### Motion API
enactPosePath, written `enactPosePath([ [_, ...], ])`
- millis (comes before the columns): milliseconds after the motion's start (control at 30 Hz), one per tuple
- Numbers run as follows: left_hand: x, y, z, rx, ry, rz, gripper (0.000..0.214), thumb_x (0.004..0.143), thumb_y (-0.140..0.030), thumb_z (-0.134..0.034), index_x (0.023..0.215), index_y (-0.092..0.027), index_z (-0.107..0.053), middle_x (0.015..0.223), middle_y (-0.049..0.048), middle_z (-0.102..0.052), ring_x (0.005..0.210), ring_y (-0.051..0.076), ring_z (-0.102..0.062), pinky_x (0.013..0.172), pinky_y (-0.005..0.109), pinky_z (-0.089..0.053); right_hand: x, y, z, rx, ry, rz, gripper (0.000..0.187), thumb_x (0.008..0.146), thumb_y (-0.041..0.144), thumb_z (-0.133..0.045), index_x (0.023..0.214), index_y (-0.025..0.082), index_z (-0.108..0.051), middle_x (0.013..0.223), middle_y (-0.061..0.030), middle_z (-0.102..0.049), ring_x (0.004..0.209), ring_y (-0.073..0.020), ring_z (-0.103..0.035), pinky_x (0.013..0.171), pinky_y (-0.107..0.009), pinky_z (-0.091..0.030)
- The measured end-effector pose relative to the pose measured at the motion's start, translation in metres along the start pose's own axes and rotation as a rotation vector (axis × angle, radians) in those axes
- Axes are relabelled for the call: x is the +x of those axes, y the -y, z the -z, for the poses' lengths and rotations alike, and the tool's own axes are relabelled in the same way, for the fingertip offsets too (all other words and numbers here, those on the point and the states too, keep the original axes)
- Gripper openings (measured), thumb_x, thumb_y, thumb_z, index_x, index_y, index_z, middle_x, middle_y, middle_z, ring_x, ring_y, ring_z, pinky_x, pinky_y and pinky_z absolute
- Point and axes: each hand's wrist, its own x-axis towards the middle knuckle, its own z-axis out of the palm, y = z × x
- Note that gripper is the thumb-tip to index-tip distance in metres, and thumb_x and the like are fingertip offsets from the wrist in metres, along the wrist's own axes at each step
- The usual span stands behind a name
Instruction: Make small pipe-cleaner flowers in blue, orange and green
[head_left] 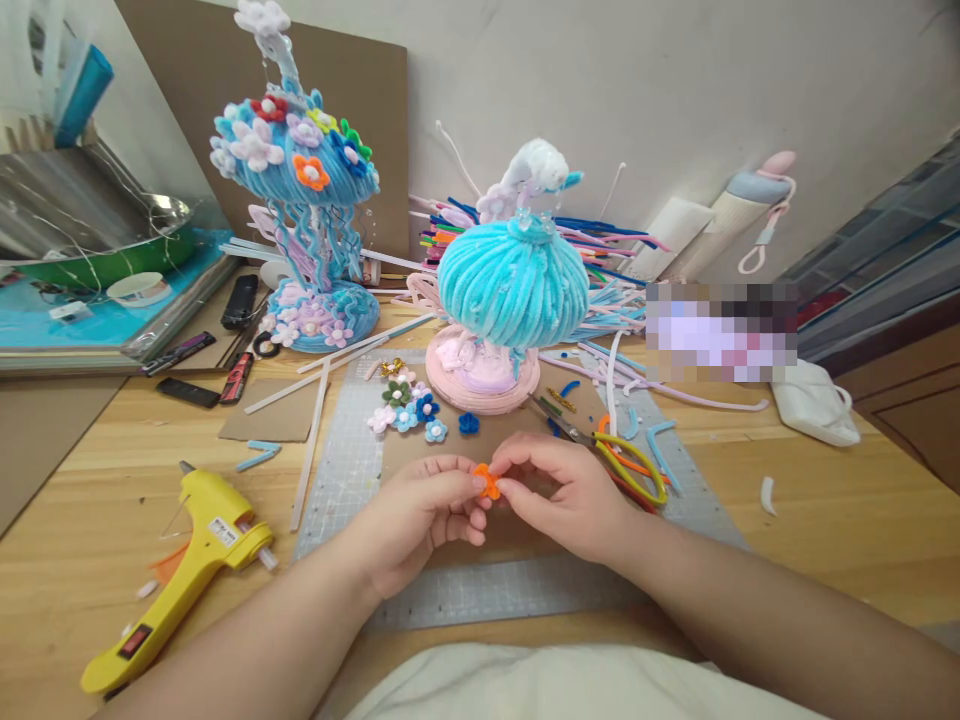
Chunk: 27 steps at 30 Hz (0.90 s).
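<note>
A small orange pipe-cleaner flower [487, 484] is pinched between both hands above a grey cutting mat [345, 470]. My left hand [420, 515] grips it from the left with thumb and forefinger. My right hand [559, 490] pinches it from the right, fingers curled. Just beyond them lie several small finished flowers [409, 410] in blue, white and green. Behind those stands a turquoise fuzzy jellyfish-shaped model [514, 285] on a pink base [484, 385].
A yellow glue gun [187, 560] lies at the left on the wooden table. Scissors with yellow-green handles [630, 465] rest right of my hands. A flower-covered blue model [300, 200] stands at the back left. Loose pipe cleaners [600, 250] pile up against the wall.
</note>
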Motion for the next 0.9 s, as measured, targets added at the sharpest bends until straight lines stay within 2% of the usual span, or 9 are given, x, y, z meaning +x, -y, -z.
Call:
enactPosePath([
  [233, 0.0001, -0.0016, 0.0026, -0.076, 0.044, 0.068, 0.007, 0.074, -0.014, -0.059, 0.072, -0.01, -0.064, 0.064, 0.0021, -0.057, 0.053, 0.007, -0.052, 0.049, 0.016, -0.046, 0.0011, 0.0009, 0.006, -0.151, 0.045, 0.055, 0.008, 0.081, 0.016, -0.054, 0.086, 0.019, -0.061, 0.076, -0.0015, -0.063, 0.068, -0.0118, -0.059, 0.064, -0.023, -0.047],
  [400, -0.0011, -0.0002, 0.0029, -0.073, 0.078, 0.126, 0.008, 0.074, -0.014, -0.059, 0.071, -0.01, -0.064, 0.065, 0.0017, -0.058, 0.049, 0.005, -0.05, 0.046, 0.014, -0.044, -0.0005, -0.0031, 0.0053, -0.27, 0.042, 0.16, 0.014, 0.074, 0.009, -0.053, 0.083, 0.019, -0.057, 0.075, -0.0003, -0.062, 0.065, -0.0102, -0.057, 0.062, -0.02, -0.046],
  [600, -0.0013, 0.0018, 0.0014, -0.1, 0.084, 0.149, 0.007, 0.074, -0.015, -0.06, 0.07, -0.01, -0.064, 0.062, 0.0013, -0.059, 0.048, 0.005, -0.052, 0.047, 0.014, -0.044, -0.0025, -0.0046, 0.0037, -0.389, 0.033, 0.246, 0.012, 0.074, 0.011, -0.05, 0.082, 0.02, -0.052, 0.071, -0.0002, -0.06, 0.063, -0.0108, -0.056, 0.059, -0.021, -0.044],
  [900, 0.0001, 0.0038, -0.0007, -0.123, 0.106, 0.035, 0.004, 0.072, -0.012, -0.063, 0.075, -0.01, -0.065, 0.061, 0.0013, -0.059, 0.05, 0.005, -0.053, 0.052, 0.015, -0.046, -0.0016, -0.0055, -0.0002, -0.43, -0.039, 0.296, 0.009, 0.076, 0.013, -0.05, 0.08, 0.021, -0.049, 0.07, 0.0001, -0.058, 0.064, -0.0113, -0.053, 0.059, -0.022, -0.042],
])
